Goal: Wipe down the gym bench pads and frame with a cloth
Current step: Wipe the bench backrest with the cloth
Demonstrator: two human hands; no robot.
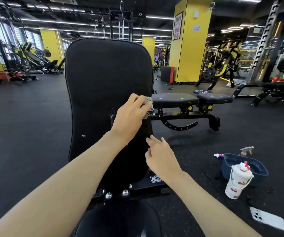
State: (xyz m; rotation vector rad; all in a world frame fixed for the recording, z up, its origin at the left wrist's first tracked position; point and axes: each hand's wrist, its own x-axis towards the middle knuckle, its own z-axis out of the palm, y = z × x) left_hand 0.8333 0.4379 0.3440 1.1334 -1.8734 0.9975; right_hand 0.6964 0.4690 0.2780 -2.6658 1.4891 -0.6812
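Black padding fills the view: the bench's upright back pad point(107, 79) stands before us, and our left hand point(130, 115) curls round a bunched grey cloth point(148, 106), pressing it to the pad's right edge. Just below that hand, our right hand point(161, 157) is spread and relaxed, holding nothing, fingertips at the same edge; we cannot tell whether they touch it. We judge we are in the pad-wiping step, working the side of the back pad. The next move likely calls for drawing the cloth down the edge toward our right hand with even pressure, then turning to the frame point(137, 187) and seat pad point(120, 219), both below our hands. On the floor right of our right hand sit a dark blue basin point(228, 161), a spray bottle point(246, 150), a white drink bottle point(238, 182) and a phone point(268, 219)
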